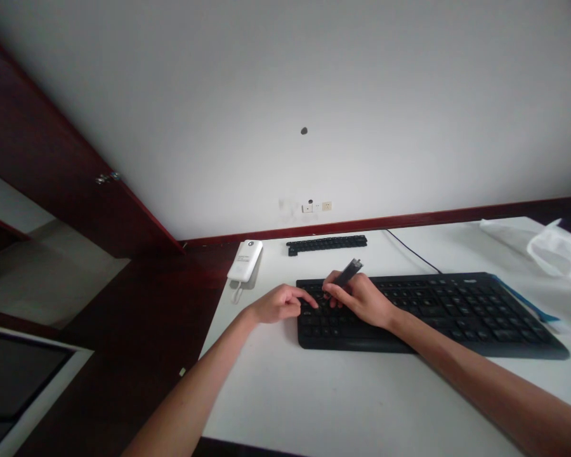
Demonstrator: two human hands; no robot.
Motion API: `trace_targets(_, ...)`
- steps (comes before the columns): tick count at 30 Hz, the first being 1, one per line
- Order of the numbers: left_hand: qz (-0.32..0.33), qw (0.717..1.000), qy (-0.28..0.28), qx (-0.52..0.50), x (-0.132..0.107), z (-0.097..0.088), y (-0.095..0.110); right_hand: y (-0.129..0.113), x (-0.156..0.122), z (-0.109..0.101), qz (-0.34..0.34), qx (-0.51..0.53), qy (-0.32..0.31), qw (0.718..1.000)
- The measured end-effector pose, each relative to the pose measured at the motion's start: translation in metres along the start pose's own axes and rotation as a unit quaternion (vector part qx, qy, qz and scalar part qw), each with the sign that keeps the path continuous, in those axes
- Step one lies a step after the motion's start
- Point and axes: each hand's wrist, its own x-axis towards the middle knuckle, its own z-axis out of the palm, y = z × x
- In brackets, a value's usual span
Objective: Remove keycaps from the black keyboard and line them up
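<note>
A black keyboard (428, 311) lies on the white table. My left hand (280, 304) is at its left end, with the index finger stretched onto the keys and the other fingers curled. Nothing shows in that hand. Just beside it, my right hand (361, 297) is closed around a dark grey, stick-like tool (349, 273), held slanted like a pen. The tool's upper end sticks out above the hand; its lower end points down at the left keys, partly hidden by the fingers. Behind the keyboard, black keycaps (328, 244) sit together in rows.
A white handheld device (245, 260) with a strap lies at the table's back left. A black cable (413, 247) runs back from the keyboard. On the right are a crumpled white bag (561, 254) and a blue strip (528, 304). The wall (247, 139) stands behind the table (314, 400).
</note>
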Motion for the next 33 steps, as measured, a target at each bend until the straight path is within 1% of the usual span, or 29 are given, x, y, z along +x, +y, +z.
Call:
trace_targets(2, -0.001, 1.0, -0.007, -0.003, 0.0, -0.001, -0.001, 0.001, 0.0, 0.001, 0.005, 0.022, -0.006, 1.0)
trace_targets(6, 0.005, 0.999, -0.021, -0.026, -0.001, -0.002, 0.001, 0.001, 0.0, 0.002, -0.001, 0.035, -0.007, 0.999)
trace_targets(14, 0.008, 0.999, -0.031, -0.039, 0.0, -0.004, 0.002, -0.002, -0.003, 0.001, -0.029, 0.014, -0.03, 0.999)
trace_targets(19, -0.001, 0.999, -0.017, -0.029, -0.001, -0.004, -0.001, -0.005, -0.003, 0.003, -0.038, -0.007, -0.028, 0.999)
trace_targets(23, -0.006, 1.0, -0.012, -0.022, -0.001, -0.004, -0.003, -0.012, -0.003, 0.007, -0.029, -0.018, -0.025, 0.999)
trace_targets(25, 0.007, 1.0, 0.001, -0.014, 0.001, -0.002, -0.003, -0.015, -0.003, 0.008, -0.027, -0.029, -0.025, 0.999)
trace_targets(28, 0.031, 0.998, 0.058, 0.014, 0.004, 0.001, -0.005, -0.019, -0.003, 0.008, -0.039, -0.052, -0.032, 0.997)
trace_targets(30, 0.029, 0.995, 0.088, 0.028, 0.005, 0.004, -0.006, -0.022, -0.002, 0.008, -0.047, -0.064, -0.038, 0.996)
trace_targets(33, 0.02, 0.995, 0.088, 0.037, 0.005, 0.005, -0.005, -0.024, -0.001, 0.009, -0.053, -0.064, -0.044, 0.996)
